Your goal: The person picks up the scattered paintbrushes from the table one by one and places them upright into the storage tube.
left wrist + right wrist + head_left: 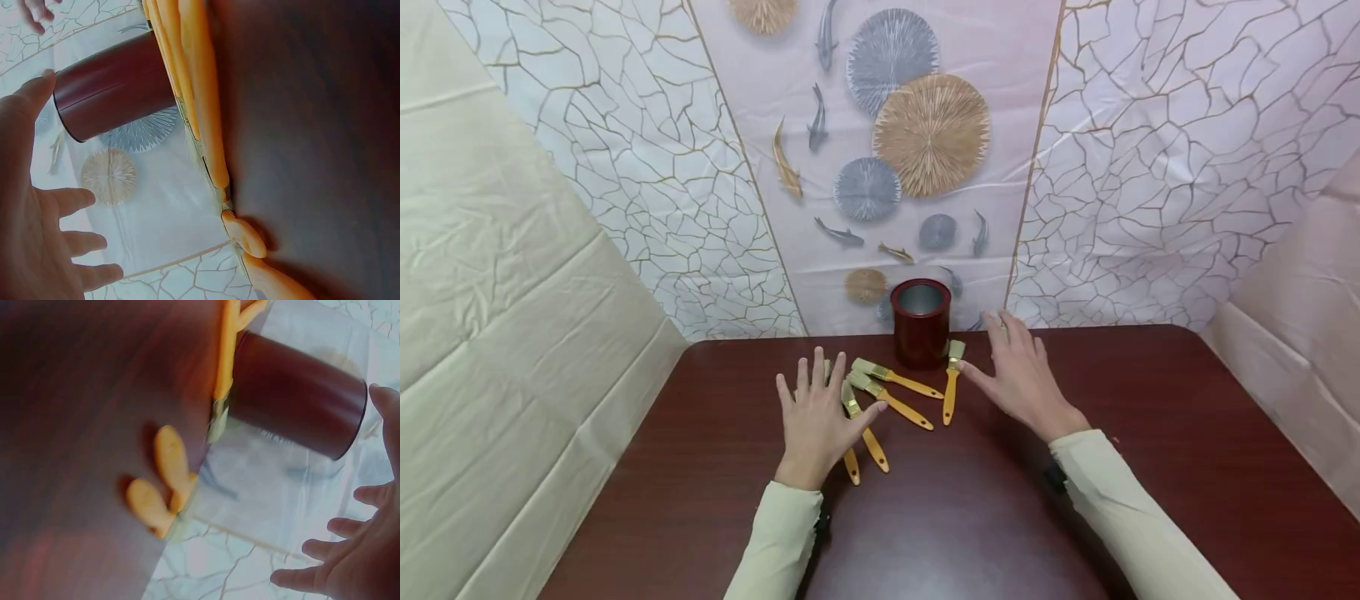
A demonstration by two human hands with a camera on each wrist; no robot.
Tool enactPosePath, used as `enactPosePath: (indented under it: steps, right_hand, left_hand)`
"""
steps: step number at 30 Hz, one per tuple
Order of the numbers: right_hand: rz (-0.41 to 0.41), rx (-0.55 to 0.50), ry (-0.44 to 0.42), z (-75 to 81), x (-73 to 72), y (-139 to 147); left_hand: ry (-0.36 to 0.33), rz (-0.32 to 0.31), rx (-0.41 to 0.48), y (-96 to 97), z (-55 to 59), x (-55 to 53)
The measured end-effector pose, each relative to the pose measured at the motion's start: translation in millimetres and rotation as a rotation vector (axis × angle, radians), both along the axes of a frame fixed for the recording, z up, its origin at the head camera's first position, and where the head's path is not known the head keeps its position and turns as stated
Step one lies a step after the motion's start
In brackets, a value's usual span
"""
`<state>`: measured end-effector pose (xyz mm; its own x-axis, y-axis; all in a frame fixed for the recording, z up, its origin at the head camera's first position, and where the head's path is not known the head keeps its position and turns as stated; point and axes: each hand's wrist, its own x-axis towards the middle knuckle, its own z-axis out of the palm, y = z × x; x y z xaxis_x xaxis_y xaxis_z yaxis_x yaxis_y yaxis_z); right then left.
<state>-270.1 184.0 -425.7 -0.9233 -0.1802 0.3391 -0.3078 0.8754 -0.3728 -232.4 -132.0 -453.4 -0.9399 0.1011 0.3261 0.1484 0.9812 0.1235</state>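
Several paintbrushes with yellow handles and pale bristles lie on the table around a dark red can (pixel 921 333), which stands upright with its open top showing. My left hand (pixel 816 421), fingers spread, is over the brushes on the left and partly hides them; a paintbrush (pixel 874 446) shows beside its thumb. Between the hands lie another paintbrush (pixel 910 410) and one more close to the can. My right hand (pixel 1022 379) is spread to the right of the can, its thumb near a paintbrush (pixel 951 387). In the right wrist view, two further handles (pixel 170 456) appear. Both hands hold nothing.
The dark red-brown table (pixel 940 517) has rounded far corners. Behind it hangs a patterned cloth (pixel 865 242) with fish and round motifs, close behind the can. Plain cream cloth (pixel 550 333) closes off the left side, and a similar cloth (pixel 1292 358) the right.
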Motion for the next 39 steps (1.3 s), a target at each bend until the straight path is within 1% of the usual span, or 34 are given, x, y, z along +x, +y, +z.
enactPosePath:
  steps: [2, 5, 9, 12, 18, 21, 24, 28, 30, 32, 35, 37, 39]
  right_hand:
    - [0.026, -0.015, -0.008, 5.6, -6.4, -4.7]
    - [0.062, -0.035, -0.041, 13.1, -18.1, -12.3]
    - [0.114, -0.077, -0.101, 22.7, -38.5, -21.1]
    - [0.146, -0.097, -0.133, 23.7, -55.8, -26.7]
    - [0.146, -0.027, -0.155, 26.1, -87.4, -42.2]
    - [0.136, -0.042, -0.170, 25.3, -98.1, -50.2]
    - [0.124, -0.110, -0.178, 20.6, -103.5, -54.8]
    - [0.109, -0.226, -0.194, 13.3, -103.9, -56.8]
    - [0.103, -0.271, -0.198, 10.6, -103.1, -56.9]
    - [0.095, -0.295, -0.191, 9.2, -102.5, -57.1]
    - [0.100, -0.314, -0.173, 8.9, -102.5, -58.6]
    - [0.107, -0.320, -0.167, 8.4, -102.6, -59.8]
    - [0.114, -0.329, -0.166, 7.8, -102.4, -60.4]
  left_hand:
    - [-0.010, 0.001, 0.008, 0.5, 0.1, 1.3]
    - [-0.024, 0.011, -0.002, 0.4, -0.9, 4.7]
    - [-0.039, 0.016, -0.002, 1.8, -2.1, 9.1]
    - [-0.056, 0.008, 0.008, 2.7, -4.2, 10.9]
    - [-0.068, 0.009, 0.030, 0.8, -1.3, 10.4]
    - [-0.075, 0.015, 0.040, -1.0, 0.8, 9.5]
    - [-0.086, 0.009, 0.055, -0.8, 0.6, 7.9]
    - [-0.088, -0.014, 0.096, 1.8, 0.4, 3.3]
    - [-0.082, -0.028, 0.121, 3.5, 1.3, -0.5]
    - [-0.078, -0.046, 0.159, 5.4, 3.7, -4.8]
    - [-0.065, -0.074, 0.216, 8.3, 7.5, -15.6]
    - [-0.103, -0.103, 0.296, 11.9, 10.2, -23.6]
    - [-0.168, -0.133, 0.390, 17.7, 11.5, -34.0]
